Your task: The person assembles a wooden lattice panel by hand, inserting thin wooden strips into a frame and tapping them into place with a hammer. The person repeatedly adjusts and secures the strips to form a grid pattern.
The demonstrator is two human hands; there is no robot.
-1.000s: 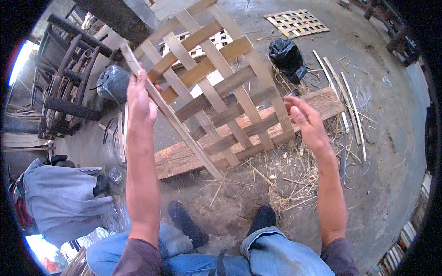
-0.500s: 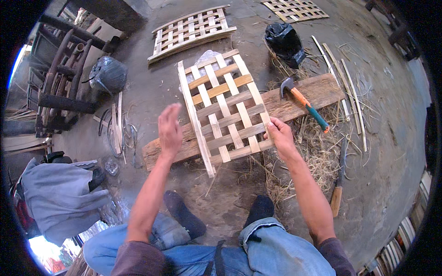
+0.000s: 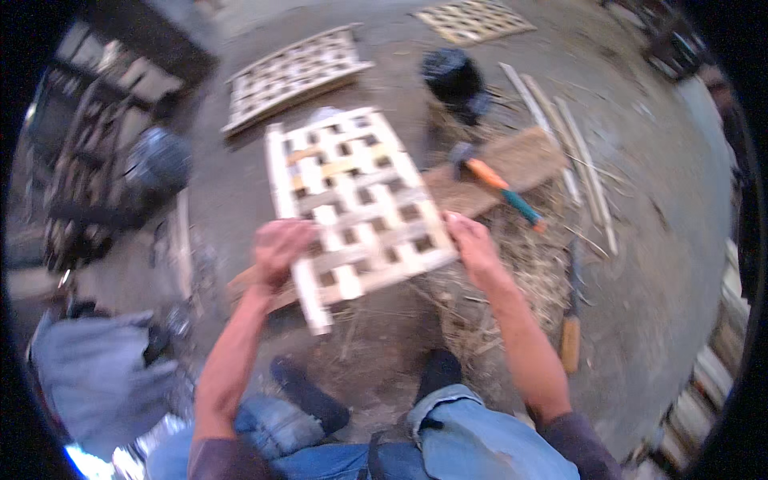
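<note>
Between my hands is a woven lattice panel point(image 3: 364, 196) of flat pale strips, with a few yellowish ones near its far end. My left hand point(image 3: 282, 244) is closed round the panel's left side rail, which sticks out past the near edge. On the opposite side, my right hand point(image 3: 474, 244) grips the right edge close to the near corner. Under the panel lies a thick wooden plank point(image 3: 520, 164). A hammer point(image 3: 500, 186) with an orange and green handle rests on that plank, right of the panel. The picture is blurred by motion.
Two more lattice panels, one at far left point(image 3: 292, 76) and one at the back point(image 3: 474, 20), lie on the floor. A black plastic bag point(image 3: 454, 80) stands beyond the plank. Long strips point(image 3: 588, 168), fibre shavings point(image 3: 532, 280) and a wooden-handled blade point(image 3: 570, 344) lie at right.
My left hand, open and off the panel before, has closed on its left rail. The panel has shifted a little toward me, and the whole view has swung.
</note>
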